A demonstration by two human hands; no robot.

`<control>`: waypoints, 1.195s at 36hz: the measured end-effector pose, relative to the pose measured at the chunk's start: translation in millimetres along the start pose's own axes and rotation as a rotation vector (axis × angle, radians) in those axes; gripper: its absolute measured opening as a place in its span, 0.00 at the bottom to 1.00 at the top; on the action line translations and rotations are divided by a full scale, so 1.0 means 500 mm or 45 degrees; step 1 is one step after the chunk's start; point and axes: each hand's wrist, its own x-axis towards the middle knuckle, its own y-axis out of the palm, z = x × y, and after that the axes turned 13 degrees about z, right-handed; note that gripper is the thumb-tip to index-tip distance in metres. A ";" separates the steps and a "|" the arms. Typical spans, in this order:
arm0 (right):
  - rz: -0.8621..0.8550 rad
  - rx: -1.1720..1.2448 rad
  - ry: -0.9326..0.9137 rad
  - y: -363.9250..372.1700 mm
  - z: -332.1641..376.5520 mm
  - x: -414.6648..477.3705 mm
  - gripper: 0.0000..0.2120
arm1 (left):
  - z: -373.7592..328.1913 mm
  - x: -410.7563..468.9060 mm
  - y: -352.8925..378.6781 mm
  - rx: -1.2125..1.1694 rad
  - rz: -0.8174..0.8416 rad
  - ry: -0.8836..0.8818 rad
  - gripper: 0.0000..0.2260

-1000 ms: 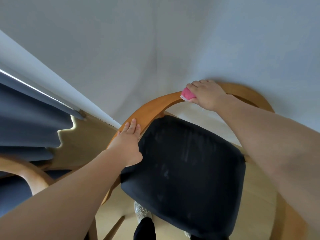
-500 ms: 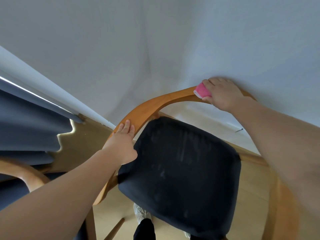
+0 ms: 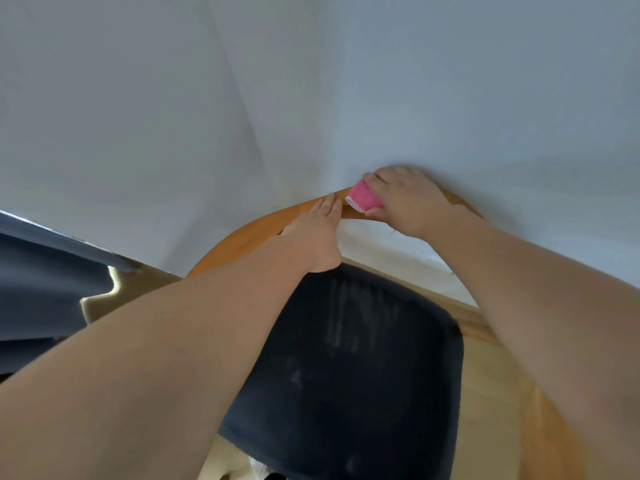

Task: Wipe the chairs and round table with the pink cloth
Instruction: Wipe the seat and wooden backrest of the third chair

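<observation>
Tight quarters here: the chair's curved wooden rail (image 3: 242,233) runs close to the pale wall (image 3: 311,81), and the right hand (image 3: 405,202) works at the top of the arc with its knuckles nearly at the wall. There is barely any room behind it. To the left there is more space, with bare floor (image 3: 485,358) showing and a grey curtain (image 3: 41,289) hanging well apart from the chair.

The rail is smooth, honey-coloured wood, bent in one long sweep from low on the left up to the hands and down again on the right. Below it sits the seat (image 3: 363,358), a black padded square with rounded corners and pale streaks across its surface.

The right hand grips the pink cloth (image 3: 362,199), fingers curled over it and pressing it onto the rail. The cloth is bunched into a short wad with a white edge, and its exposed end points along the rail towards the left hand (image 3: 315,233). That hand lies flat on the wood, fingers straight and together, holding nothing, its tips just beside the cloth.
</observation>
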 end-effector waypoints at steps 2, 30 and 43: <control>-0.010 0.002 -0.007 0.001 -0.001 0.001 0.31 | -0.006 0.010 0.008 -0.024 0.025 -0.009 0.42; -0.103 0.420 0.368 0.087 -0.081 -0.186 0.31 | 0.001 0.017 0.019 0.024 0.017 -0.142 0.44; -0.132 0.445 0.360 0.106 -0.082 -0.194 0.31 | -0.144 0.034 0.000 0.357 -0.201 0.183 0.40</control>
